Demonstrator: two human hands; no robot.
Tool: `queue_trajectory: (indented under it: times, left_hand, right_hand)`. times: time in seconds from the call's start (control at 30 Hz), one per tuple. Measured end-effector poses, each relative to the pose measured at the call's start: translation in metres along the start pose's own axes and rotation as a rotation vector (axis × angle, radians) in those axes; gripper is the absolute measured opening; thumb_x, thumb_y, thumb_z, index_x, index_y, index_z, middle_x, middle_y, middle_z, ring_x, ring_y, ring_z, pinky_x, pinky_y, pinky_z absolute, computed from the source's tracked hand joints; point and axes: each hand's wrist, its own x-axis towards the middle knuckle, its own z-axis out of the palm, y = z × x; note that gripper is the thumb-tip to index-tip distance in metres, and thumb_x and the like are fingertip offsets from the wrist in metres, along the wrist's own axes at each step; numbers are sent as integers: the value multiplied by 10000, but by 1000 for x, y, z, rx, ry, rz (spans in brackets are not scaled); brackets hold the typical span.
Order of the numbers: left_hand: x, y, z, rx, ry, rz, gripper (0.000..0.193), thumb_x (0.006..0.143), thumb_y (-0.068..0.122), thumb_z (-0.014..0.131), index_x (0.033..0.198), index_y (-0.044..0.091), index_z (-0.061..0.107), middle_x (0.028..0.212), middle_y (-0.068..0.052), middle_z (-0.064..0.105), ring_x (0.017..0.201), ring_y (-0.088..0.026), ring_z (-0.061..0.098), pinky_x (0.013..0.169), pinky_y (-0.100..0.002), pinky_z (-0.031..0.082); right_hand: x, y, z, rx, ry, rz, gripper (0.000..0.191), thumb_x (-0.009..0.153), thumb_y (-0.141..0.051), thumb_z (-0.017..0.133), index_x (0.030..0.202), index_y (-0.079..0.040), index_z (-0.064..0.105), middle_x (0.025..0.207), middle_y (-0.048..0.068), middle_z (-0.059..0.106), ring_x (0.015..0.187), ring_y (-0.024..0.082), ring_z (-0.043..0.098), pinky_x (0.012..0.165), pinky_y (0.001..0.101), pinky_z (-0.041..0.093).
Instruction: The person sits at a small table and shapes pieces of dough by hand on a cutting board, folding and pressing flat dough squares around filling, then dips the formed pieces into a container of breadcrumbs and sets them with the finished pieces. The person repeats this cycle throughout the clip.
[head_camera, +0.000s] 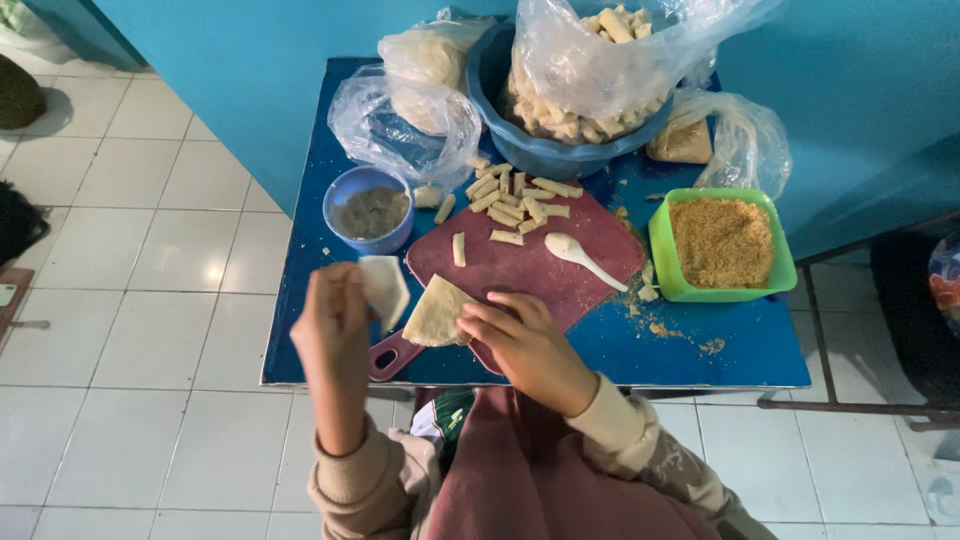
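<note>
Left hand (335, 325) grip: grasping pale wrapper (385, 288). Right hand (525, 345) grip: pinching folded wrapper (437, 315) on red board (540, 265). Nearby: white spoon (580, 255), cut sticks (515, 197), green crumb tub (722, 245), blue cup (368, 210), blue worktop (700, 345).

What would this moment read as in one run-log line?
left hand: lifts pale wrapper | right hand: presses folded wrapper on maroon cutting board | nearby: white spoon

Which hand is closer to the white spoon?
Right. The right hand lies on the red cutting board just below the white spoon; the left hand is raised off to the left.
</note>
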Motion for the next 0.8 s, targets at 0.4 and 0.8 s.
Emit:
queue_trajectory:
  times: [0.4, 0.8]
  left_hand:
    - [-84, 22, 141, 173, -431, 360, 111, 1028, 165, 660, 1041, 75, 596, 912, -125, 666, 805, -329, 701, 653, -415, 563]
    - [-76, 34, 94, 293, -387, 547, 324, 800, 27, 616, 1122, 45, 642, 1138, -86, 620, 1063, -305, 602, 868, -414, 522]
  right_hand:
    - [-18, 83, -37, -229, 154, 421, 365, 867, -52, 698, 1221, -40, 610, 1005, 133, 661, 984, 366, 595, 859, 466, 469]
    - [-18, 85, -84, 34, -97, 253, 259, 906, 4, 614, 1154, -48, 665, 1031, 124, 595, 911, 319, 655, 758, 432, 514]
